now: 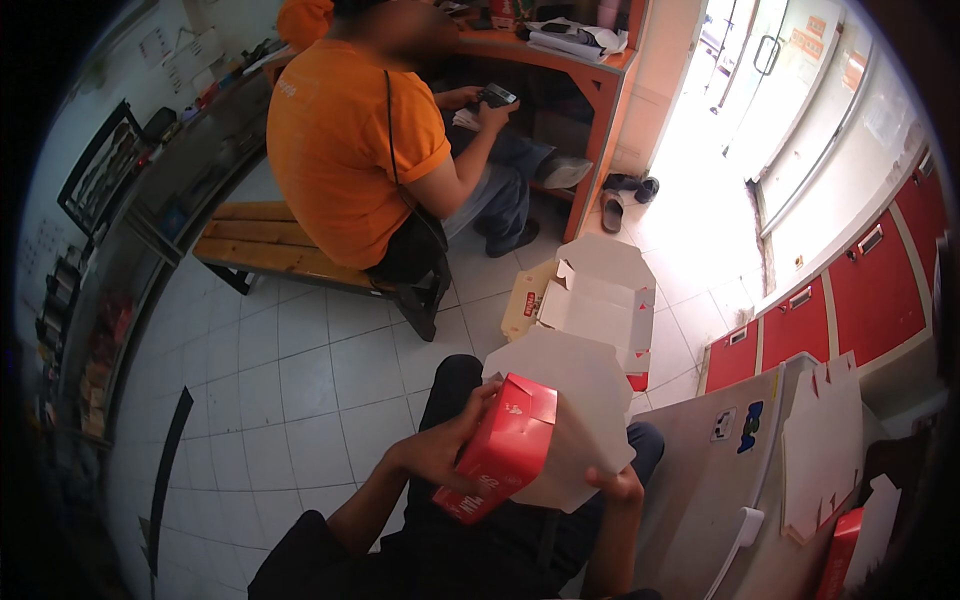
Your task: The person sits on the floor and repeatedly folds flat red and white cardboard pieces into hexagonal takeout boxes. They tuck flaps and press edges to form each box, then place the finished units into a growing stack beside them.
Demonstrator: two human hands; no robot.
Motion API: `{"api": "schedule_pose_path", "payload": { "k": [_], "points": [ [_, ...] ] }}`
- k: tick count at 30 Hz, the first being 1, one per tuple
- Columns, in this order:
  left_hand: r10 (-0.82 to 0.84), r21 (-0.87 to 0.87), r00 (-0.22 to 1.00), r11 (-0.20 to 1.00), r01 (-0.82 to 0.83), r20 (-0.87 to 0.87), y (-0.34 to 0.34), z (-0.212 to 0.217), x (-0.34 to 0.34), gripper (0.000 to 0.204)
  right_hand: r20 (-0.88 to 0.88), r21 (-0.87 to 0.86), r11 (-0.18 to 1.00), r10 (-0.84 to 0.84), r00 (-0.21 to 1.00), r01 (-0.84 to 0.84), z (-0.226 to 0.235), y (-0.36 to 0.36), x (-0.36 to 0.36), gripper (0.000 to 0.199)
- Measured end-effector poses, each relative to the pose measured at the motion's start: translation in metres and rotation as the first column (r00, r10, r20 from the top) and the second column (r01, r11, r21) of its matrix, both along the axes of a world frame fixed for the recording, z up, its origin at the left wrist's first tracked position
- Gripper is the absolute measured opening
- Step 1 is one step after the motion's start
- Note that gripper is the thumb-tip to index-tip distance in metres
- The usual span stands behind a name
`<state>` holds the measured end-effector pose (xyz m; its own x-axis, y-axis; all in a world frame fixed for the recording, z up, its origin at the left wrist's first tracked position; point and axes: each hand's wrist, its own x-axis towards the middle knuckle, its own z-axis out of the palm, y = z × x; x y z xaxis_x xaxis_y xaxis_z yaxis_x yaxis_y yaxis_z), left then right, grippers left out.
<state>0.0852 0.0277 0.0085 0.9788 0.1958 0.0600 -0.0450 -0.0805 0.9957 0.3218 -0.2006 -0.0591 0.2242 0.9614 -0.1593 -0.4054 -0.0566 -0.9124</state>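
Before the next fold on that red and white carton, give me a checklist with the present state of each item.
1. Left hand grips the red carton on its red side: ok.
2. Right hand holds the lower edge of the white flap: ok.
3. Flap is open and unfolded, white inside facing up: ok.
4. Carton is held above the lap, apart from the open box on the floor: ok.
5. Flat blanks are stacked on the grey surface to the right: ok.
6. Bottom of the carton locked: cannot tell, hidden from the head view.
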Motion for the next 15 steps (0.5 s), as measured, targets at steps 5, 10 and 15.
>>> {"api": "schedule_pose_path", "payload": {
  "k": [5,10,15],
  "points": [
    [-0.175,-0.108,0.984,0.978,0.177,0.024,0.01,-0.018,-0.017,0.101,-0.484,0.036,0.96,-0.226,0.845,0.277,0.018,0.007,-0.014,0.07],
    [-0.139,-0.707,0.959,0.651,0.276,0.247,-0.007,-0.064,-0.036,0.104,-0.643,0.497,0.856,0.255,0.722,0.14,-0.008,0.024,-0.015,0.05],
    [-0.015,-0.839,0.951,0.467,0.281,0.31,-0.047,-0.074,-0.005,0.107,-0.673,0.595,0.799,0.439,0.595,0.083,-0.024,0.056,-0.055,0.05]
  ]
}}
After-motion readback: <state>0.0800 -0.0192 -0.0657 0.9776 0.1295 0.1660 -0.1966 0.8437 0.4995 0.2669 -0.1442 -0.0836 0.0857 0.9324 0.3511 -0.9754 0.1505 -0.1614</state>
